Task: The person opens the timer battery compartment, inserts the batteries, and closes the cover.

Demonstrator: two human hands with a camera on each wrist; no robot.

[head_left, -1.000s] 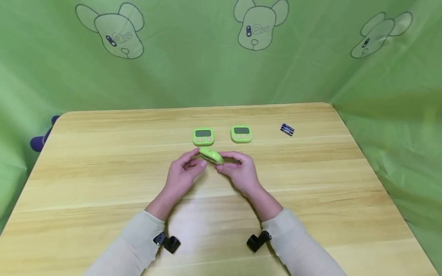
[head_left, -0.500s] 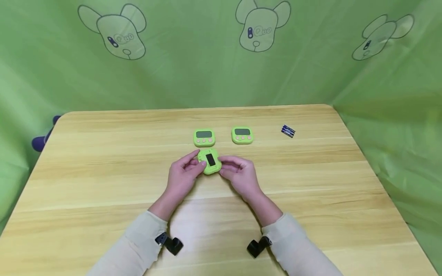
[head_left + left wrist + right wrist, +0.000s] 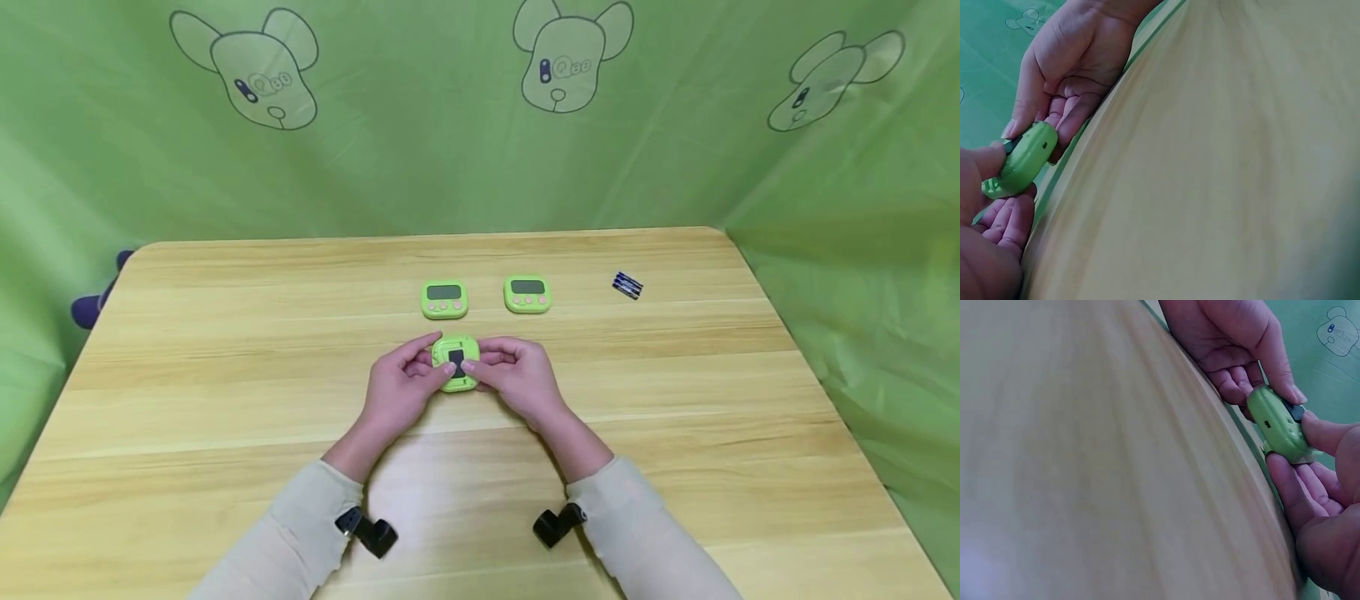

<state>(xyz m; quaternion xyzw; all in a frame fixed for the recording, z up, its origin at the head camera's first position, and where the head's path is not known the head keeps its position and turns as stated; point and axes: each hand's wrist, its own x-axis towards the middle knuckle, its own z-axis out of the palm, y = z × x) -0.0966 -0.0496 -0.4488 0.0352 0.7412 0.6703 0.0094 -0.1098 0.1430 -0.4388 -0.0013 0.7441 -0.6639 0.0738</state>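
Observation:
Both hands hold one green digital timer (image 3: 456,343), its back with a dark rectangular patch turned up toward the head camera. My left hand (image 3: 401,383) grips its left side, thumb on the dark patch and fingers beneath. From the other side my right hand (image 3: 523,382) pinches it, with the thumb also on the back. In the left wrist view the timer (image 3: 1030,157) shows its rounded edge between the two hands. The right wrist view has the same timer (image 3: 1275,425) edge-on, with a small dark slot. Its screen side is hidden.
Two more green timers, one on the left (image 3: 444,300) and one on the right (image 3: 527,295), lie screen up beyond the hands. Several dark blue batteries (image 3: 627,285) lie together farther right on the wooden table (image 3: 225,350). Green curtains (image 3: 420,167) surround the table.
The timer has turned from edge-on to back side up and moved slightly toward the person. The right thumb has shifted from its edge onto the dark patch on its back.

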